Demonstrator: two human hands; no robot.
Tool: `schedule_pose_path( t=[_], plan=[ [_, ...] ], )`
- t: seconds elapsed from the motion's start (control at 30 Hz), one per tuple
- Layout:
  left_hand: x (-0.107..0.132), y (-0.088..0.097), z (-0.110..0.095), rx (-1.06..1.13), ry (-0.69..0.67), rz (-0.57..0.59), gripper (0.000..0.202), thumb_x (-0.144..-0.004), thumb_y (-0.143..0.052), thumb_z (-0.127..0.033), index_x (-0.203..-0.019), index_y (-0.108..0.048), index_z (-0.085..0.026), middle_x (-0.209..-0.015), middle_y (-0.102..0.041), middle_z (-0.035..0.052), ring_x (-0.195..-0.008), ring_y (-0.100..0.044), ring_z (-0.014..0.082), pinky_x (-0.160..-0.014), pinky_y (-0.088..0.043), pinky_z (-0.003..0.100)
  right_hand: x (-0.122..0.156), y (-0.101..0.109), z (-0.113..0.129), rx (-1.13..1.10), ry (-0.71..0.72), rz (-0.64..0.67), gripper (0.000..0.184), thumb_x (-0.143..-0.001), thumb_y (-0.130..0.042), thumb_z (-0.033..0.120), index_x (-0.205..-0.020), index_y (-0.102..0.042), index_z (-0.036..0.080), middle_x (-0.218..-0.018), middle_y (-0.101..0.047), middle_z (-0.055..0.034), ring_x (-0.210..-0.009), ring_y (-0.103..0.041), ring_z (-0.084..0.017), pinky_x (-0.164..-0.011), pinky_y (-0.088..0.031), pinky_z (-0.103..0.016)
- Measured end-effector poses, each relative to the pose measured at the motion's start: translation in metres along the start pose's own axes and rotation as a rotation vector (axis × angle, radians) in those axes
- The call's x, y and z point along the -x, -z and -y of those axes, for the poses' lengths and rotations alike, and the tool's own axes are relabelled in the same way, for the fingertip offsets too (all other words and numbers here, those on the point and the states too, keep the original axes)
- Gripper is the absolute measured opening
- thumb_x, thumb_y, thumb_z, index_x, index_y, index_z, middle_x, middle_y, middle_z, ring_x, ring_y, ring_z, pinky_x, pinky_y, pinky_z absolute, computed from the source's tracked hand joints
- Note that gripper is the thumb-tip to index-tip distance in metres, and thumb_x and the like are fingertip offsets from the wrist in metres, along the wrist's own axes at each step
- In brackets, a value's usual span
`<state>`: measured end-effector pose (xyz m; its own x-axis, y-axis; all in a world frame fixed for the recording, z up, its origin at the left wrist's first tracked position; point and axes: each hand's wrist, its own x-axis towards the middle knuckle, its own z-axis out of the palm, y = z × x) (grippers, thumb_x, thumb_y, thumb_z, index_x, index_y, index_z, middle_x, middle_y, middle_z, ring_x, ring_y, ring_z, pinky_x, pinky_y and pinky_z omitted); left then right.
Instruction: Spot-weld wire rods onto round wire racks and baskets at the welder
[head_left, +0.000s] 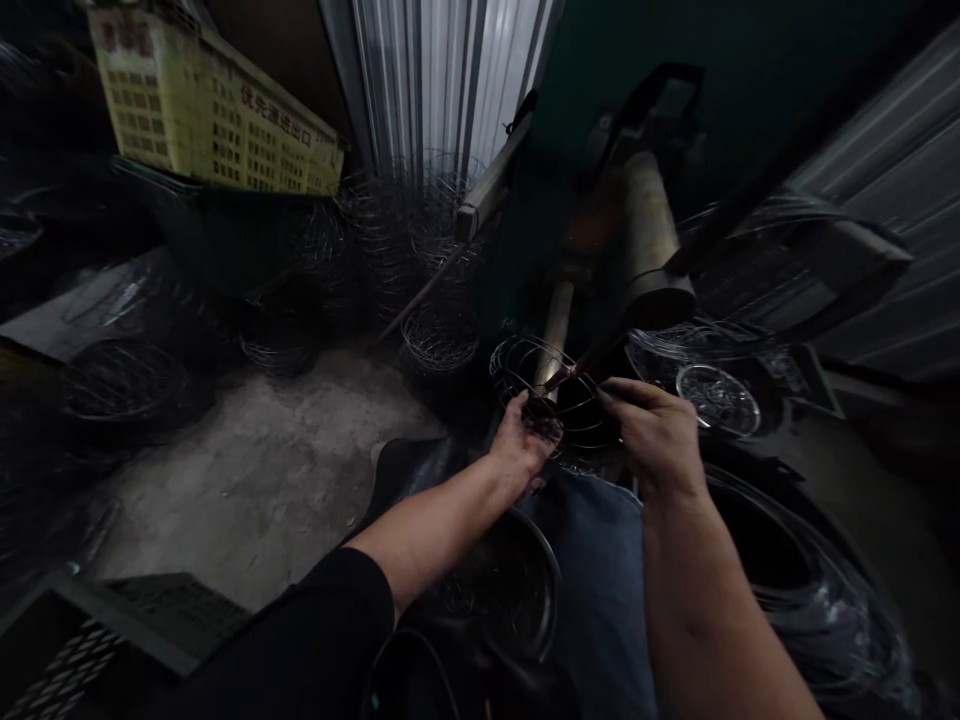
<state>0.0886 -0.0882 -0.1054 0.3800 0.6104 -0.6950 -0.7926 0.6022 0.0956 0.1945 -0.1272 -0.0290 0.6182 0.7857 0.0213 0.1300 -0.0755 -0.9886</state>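
A round wire basket (517, 350) of thin metal rings and ribs is held around a brass-coloured rod (556, 325) of a machine. My left hand (521, 445) is closed on the basket's near left side, fingers curled under its wires. On the other side, my right hand (660, 430) is closed, thumb and forefinger pinching at the basket's rim; the exact wire between the fingertips is too dark to make out. Just above stands a thicker metal cylinder (651, 215) of the same machine. A copper-coloured tip shows close to the rim.
Yellow crate (277, 140) at upper left, on a dark bin. Stacked wire baskets (439, 340) stand behind, near a corrugated wall (450, 80). Wire hoops (840, 610) lie at right beside a round ring (718, 400). A dark round container (551, 570) sits by my lap; a grey-green crate (172, 610) lower left.
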Motion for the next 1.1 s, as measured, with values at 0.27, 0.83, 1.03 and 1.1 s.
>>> schedule_pose_path(
  t=[0.27,0.83,1.03,1.1],
  plan=[
    [0.006,0.064,-0.045,-1.34,-1.069,0.188,0.06,-0.069,-0.076,-0.054,-0.114,-0.067,-0.016,-0.113,-0.066,0.0132,-0.109,-0.063,0.0272,-0.098,-0.051,0.042,0.012,0.058,-0.05,-0.163,-0.067,0.021,0.043,-0.047,-0.093,0.042,-0.083,-0.079,0.023,-0.082,-0.077,-0.0031,-0.073,-0.071,-0.019,-0.064,-0.057,-0.027],
    [-0.045,0.059,-0.038,-1.627,-1.611,0.338,0.076,-0.068,-0.078,-0.033,-0.137,-0.05,-0.016,-0.127,-0.063,0.0132,-0.12,-0.059,0.0279,-0.108,-0.049,0.045,0.023,0.049,-0.084,-0.068,0.082,-0.002,0.035,-0.053,-0.089,0.045,-0.077,-0.08,0.021,-0.08,-0.076,-0.0053,-0.072,-0.069,-0.02,-0.067,-0.057,-0.032],
    [-0.041,0.054,-0.037,-1.546,-1.51,0.389,0.073,-0.067,-0.081,-0.032,-0.132,-0.055,-0.016,-0.126,-0.064,0.0149,-0.12,-0.06,0.0295,-0.11,-0.047,0.046,0.02,0.048,-0.084,-0.094,0.077,-0.012,0.031,-0.053,-0.089,0.041,-0.075,-0.08,0.022,-0.079,-0.074,-0.004,-0.073,-0.067,-0.019,-0.07,-0.056,-0.033],
    [-0.035,0.054,-0.035,-1.5,-1.465,0.426,0.07,-0.067,-0.083,-0.034,-0.129,-0.058,-0.015,-0.125,-0.065,0.0163,-0.12,-0.06,0.0299,-0.111,-0.046,0.045,0.023,0.052,-0.083,-0.109,0.098,-0.015,0.027,-0.054,-0.089,0.039,-0.073,-0.079,0.022,-0.082,-0.074,-0.004,-0.078,-0.067,-0.02,-0.072,-0.056,-0.033]
  ],
)
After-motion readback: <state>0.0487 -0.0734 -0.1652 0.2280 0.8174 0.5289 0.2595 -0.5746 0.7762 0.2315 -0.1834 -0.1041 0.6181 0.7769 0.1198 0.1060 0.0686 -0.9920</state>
